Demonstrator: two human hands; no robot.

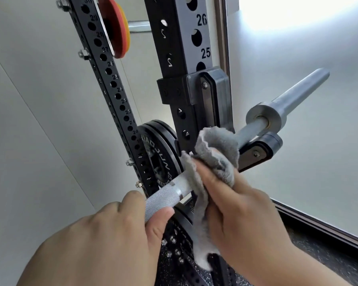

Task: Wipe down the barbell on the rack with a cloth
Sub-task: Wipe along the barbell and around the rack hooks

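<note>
I see the rack (180, 48) first: a black front post w/ numbered holes and a second post (112, 79) behind it to the left. The barbell (167, 191) lies across the rack. Its shaft sits in the hook (258, 147) on the front post's right side, and its sleeve pokes out past the hook toward the bright frosted pane (318, 162).

My read: the bar is heavy, stiff steel and won't flex or roll much under wiping pressure while it's seated in the hook. No need to lift it, just steady it. The knurled part gives good bite for bare skin; the smooth bands and sleeve are prob slicker. Best hold is on the knurl inboard of the hook, clear of the pinch pt where shaft meets hook.

Black plates (159, 153) sit behind the bar btwn the two posts, w/ an orange plate (116, 25) higher up.

The cloth (215, 153) is grey, fluffy, soft and light. It's bunched over the shaft just inboard of the hook, w/ a loose tail hanging toward the speckled floor (329, 259). Imo it could snag on the hook.

My left hand (103, 240) comes in from the bottom left, back up, fingers over the top and thumb (159, 221) on the near underside, curled round the knurl. My right hand (244, 213) is just beside it, fingers closed on the cloth and clamping it round the shaft. The fingertips are hidden in the folds.
</note>
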